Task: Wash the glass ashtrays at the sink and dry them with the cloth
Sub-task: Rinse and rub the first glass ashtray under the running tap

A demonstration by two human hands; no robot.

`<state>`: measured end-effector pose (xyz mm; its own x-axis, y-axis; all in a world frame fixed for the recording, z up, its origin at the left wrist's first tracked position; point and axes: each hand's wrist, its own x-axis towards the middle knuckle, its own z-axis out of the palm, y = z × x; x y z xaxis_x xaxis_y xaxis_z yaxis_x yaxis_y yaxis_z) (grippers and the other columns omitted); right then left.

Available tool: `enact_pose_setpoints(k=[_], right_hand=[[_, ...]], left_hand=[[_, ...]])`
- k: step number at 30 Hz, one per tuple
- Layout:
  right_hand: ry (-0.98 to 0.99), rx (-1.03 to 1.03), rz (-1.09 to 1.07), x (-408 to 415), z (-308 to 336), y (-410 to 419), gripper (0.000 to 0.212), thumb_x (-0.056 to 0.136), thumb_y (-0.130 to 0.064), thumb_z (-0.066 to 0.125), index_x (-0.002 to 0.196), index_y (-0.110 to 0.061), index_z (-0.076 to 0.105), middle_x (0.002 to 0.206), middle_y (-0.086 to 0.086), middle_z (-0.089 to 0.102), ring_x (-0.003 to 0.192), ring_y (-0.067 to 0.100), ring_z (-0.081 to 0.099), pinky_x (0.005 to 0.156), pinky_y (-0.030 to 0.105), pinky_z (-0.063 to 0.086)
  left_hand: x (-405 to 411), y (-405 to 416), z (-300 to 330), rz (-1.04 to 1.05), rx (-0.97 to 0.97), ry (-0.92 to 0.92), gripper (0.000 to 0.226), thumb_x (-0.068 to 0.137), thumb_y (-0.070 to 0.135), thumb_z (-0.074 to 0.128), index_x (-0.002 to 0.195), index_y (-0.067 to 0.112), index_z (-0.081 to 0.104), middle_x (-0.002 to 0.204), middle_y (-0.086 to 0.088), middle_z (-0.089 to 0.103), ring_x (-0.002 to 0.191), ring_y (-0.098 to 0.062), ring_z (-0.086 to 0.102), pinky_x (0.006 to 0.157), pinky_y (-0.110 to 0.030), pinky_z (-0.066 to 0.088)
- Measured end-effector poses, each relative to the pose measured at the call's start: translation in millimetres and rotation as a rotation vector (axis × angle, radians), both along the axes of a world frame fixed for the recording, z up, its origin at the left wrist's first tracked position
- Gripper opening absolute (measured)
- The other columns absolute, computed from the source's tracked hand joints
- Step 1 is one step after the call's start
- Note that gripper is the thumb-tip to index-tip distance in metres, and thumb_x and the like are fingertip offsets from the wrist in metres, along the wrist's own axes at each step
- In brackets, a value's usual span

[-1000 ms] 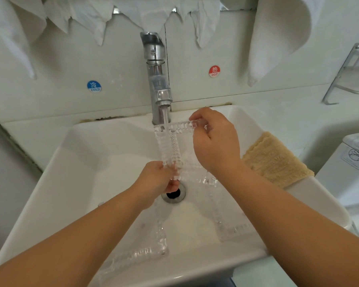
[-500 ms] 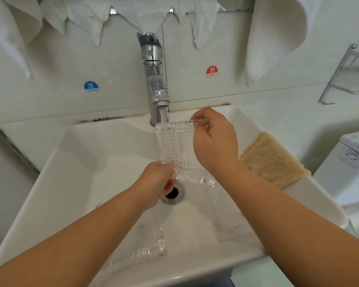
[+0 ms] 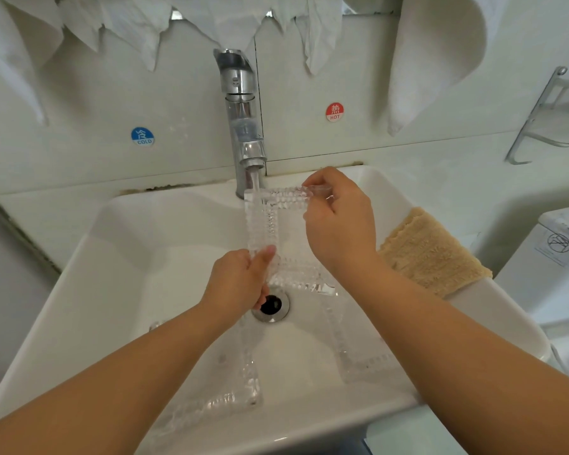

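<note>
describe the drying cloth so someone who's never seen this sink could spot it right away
Start at the white sink under the chrome tap. On its right rim, beside the right hand, lies the cloth. It is tan and ribbed, unlike the white towels hanging above.

Single head view, wide-angle, looks forward and down, close over sink point(image 3: 79, 290), facing tiled wall point(image 3: 184, 119).

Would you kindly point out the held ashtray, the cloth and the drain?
held ashtray point(image 3: 265, 224): head view, studded left rim.
cloth point(image 3: 431, 254): head view, middle of tan fabric.
drain point(image 3: 271, 305): head view, dark opening.
</note>
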<state>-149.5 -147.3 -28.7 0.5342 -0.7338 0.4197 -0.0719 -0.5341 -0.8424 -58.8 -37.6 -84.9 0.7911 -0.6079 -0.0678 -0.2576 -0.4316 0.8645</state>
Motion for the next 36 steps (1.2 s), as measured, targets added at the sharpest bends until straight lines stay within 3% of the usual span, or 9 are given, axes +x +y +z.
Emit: enact_pose_setpoints(k=[4, 7, 10, 14, 22, 24, 27, 31, 36], right_hand=[[0.008, -0.035, 0.011, -1, 1, 2, 0.022, 0.088, -0.003, 0.046, 0.089, -0.024, 0.055, 0.087, -0.009, 0.058, 0.062, 0.001, 0.046, 0.06, 0.024, 0.036], [0.032, -0.069, -0.003, -3, 2, 2, 0.023, 0.088, -0.002, 0.045, 0.093, -0.02, 0.059, 0.093, -0.007, 0.059, 0.064, 0.003, 0.047, 0.06, 0.025, 0.038], [0.058, -0.091, 0.011, -3, 2, 4, 0.023, 0.087, -0.003, 0.045, 0.095, -0.018, 0.061, 0.095, -0.005, 0.059, 0.074, 0.011, 0.053, 0.064, 0.027, 0.042], [0.046, -0.078, 0.038, -1, 1, 6, 0.024, 0.087, -0.003, 0.045, 0.093, -0.021, 0.058, 0.095, -0.005, 0.059, 0.066, 0.005, 0.047, 0.061, 0.025, 0.038], [0.002, 0.059, -0.01, 2, -2, -2, 0.02, 0.088, -0.005, 0.045, 0.087, -0.022, 0.057, 0.082, -0.007, 0.059, 0.067, 0.013, 0.052, 0.062, 0.029, 0.039], [0.024, 0.034, 0.004, 2, -2, -1, 0.021, 0.088, -0.005, 0.045, 0.087, -0.022, 0.057, 0.081, -0.006, 0.058, 0.064, 0.01, 0.049, 0.061, 0.028, 0.037], [0.045, -0.001, 0.006, -1, 0, 1, 0.022, 0.087, -0.003, 0.044, 0.088, -0.021, 0.056, 0.084, -0.004, 0.06, 0.062, 0.01, 0.046, 0.06, 0.027, 0.036], [0.079, -0.032, 0.014, -3, 1, 2, 0.024, 0.086, -0.003, 0.043, 0.092, -0.02, 0.059, 0.093, -0.007, 0.06, 0.063, 0.005, 0.046, 0.061, 0.028, 0.04], [0.051, -0.054, 0.03, -2, 1, 5, 0.024, 0.087, -0.002, 0.044, 0.092, -0.021, 0.057, 0.091, -0.008, 0.058, 0.061, 0.002, 0.044, 0.059, 0.025, 0.036]], left_hand=[[-1, -4, -2, -0.008, 0.019, 0.123, 0.034, 0.1, 0.033, 0.047, 0.08, 0.006, 0.051, 0.058, -0.002, 0.057, 0.045, -0.01, 0.052, 0.057, -0.024, 0.045], [3, -7, -1, -0.013, -0.112, 0.522, 0.011, 0.098, 0.011, 0.052, 0.097, 0.001, 0.058, 0.062, -0.003, 0.052, 0.055, -0.015, 0.048, 0.053, -0.024, 0.045], [5, -4, 2, -0.044, -0.185, 0.775, 0.009, 0.092, -0.006, 0.051, 0.092, 0.003, 0.055, 0.069, -0.006, 0.051, 0.054, -0.014, 0.047, 0.045, -0.019, 0.044], [6, -2, 1, -0.055, -0.137, 0.585, 0.006, 0.093, 0.002, 0.056, 0.09, 0.0, 0.061, 0.057, -0.004, 0.053, 0.049, -0.013, 0.051, 0.047, -0.02, 0.047], [4, 0, -2, -0.031, 0.042, -0.04, 0.051, 0.093, 0.049, 0.052, 0.061, 0.01, 0.051, 0.048, 0.0, 0.056, 0.038, -0.007, 0.048, 0.054, -0.025, 0.041], [2, -1, -4, -0.045, 0.047, 0.02, 0.042, 0.096, 0.044, 0.05, 0.072, 0.011, 0.058, 0.051, 0.0, 0.055, 0.045, -0.01, 0.049, 0.055, -0.024, 0.04], [3, -3, -3, -0.076, 0.0, 0.318, 0.024, 0.1, 0.024, 0.049, 0.093, 0.006, 0.064, 0.062, -0.001, 0.051, 0.054, -0.013, 0.046, 0.052, -0.022, 0.039], [4, -1, 3, -0.112, -0.109, 0.729, 0.018, 0.093, -0.003, 0.048, 0.095, 0.007, 0.063, 0.071, -0.003, 0.051, 0.054, -0.012, 0.043, 0.045, -0.018, 0.039], [7, -1, 0, -0.075, -0.035, 0.508, 0.012, 0.097, 0.013, 0.055, 0.088, 0.008, 0.061, 0.066, -0.003, 0.055, 0.055, -0.011, 0.048, 0.055, -0.021, 0.044]])
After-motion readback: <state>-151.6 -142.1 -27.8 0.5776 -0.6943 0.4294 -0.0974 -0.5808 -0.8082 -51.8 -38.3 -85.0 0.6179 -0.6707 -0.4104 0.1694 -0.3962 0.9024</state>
